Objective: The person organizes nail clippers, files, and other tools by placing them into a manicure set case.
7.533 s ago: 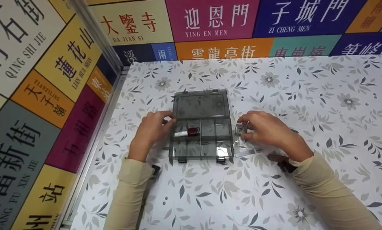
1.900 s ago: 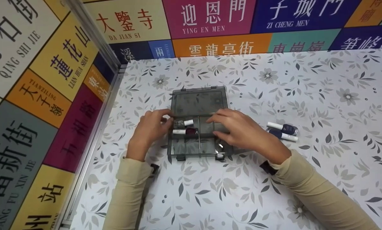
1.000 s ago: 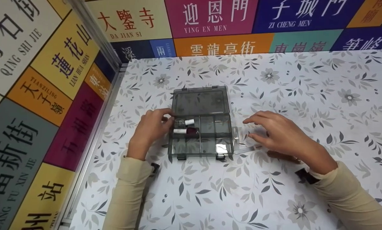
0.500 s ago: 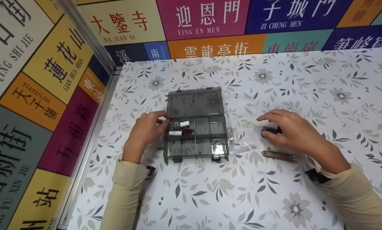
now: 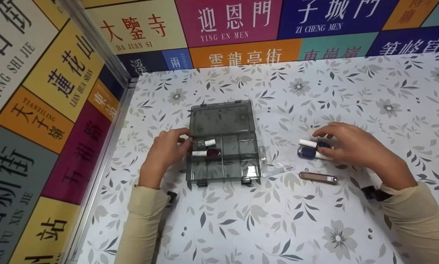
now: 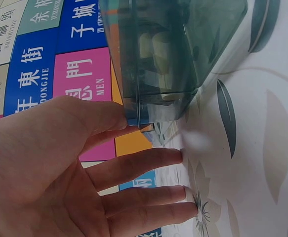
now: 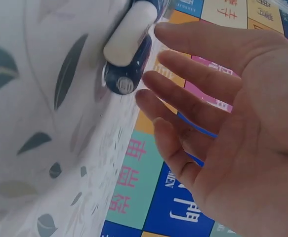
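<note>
A smoky grey compartment box [image 5: 221, 117] lies with its lid folded back. At its left edge my left hand [image 5: 167, 150] pinches the rim between thumb and index finger; the other fingers [image 6: 148, 217] stretch out past it. In the upper left compartment are a dark red nail polish bottle [image 5: 214, 152] and a glittery grey one [image 5: 209, 142], both white-capped. To the right, two dark blue nail polish bottles [image 5: 306, 152] lie side by side. My right hand [image 5: 355, 146] hovers over them, thumb and fingers spread around the pair, the thumb close to a white cap [image 7: 129, 37].
Nail clippers [image 5: 318, 178] with a brown body lie just in front of the blue bottles. A thin clear stick-like item [image 5: 279, 171] rests between box and clippers. Panels with printed street names [image 5: 238, 22] stand behind and to the left of the flower-patterned table [image 5: 263, 220].
The glittery grey bottle has gone from my right hand into the box beside the red one. My right hand has then moved right to the blue bottles. The left hand stays at the box.
</note>
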Tool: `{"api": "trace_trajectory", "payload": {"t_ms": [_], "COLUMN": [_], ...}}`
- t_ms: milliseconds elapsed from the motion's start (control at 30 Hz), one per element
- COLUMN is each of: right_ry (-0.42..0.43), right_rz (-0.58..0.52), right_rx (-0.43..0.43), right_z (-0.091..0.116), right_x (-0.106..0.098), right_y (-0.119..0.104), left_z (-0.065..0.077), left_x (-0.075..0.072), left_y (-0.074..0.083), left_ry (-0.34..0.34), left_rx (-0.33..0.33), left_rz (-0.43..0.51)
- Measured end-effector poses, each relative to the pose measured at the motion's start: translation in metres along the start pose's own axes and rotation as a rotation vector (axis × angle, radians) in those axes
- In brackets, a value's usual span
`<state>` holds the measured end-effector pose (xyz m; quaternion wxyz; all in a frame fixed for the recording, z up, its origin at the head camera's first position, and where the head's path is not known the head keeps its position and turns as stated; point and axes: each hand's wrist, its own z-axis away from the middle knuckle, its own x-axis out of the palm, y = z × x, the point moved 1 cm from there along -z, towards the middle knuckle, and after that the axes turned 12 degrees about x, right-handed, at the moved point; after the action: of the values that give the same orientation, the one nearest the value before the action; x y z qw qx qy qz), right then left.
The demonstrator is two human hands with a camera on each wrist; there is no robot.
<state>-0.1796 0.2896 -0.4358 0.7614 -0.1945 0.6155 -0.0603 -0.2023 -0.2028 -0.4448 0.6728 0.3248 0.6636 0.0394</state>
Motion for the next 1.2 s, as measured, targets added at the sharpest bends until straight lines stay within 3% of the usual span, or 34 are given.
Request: {"api": "trace_trajectory", "payload": {"t_ms": [200, 500, 1200], "right_ry": [-0.064, -0.088, -0.013], "right_rz": [-0.007, -0.020, 0.034], "right_rx": [0.024, 0.029, 0.014], "right_z": [-0.0026, -0.0036, -0.0006], "right_x": [0.0007, -0.0007, 0.0018], "right_y": [0.0050, 0.0098, 0.0093], "left_z": [-0.0009, -0.0009, 0.0000], "left_x": [0.0003, -0.0002, 0.0001], "left_y": [0.0002, -0.0002, -0.0006], "left_ry": [-0.009, -0.017, -0.009], "left_rx": [0.002, -0.002, 0.011], "left_rz": [-0.005, -0.013, -0.007]}}
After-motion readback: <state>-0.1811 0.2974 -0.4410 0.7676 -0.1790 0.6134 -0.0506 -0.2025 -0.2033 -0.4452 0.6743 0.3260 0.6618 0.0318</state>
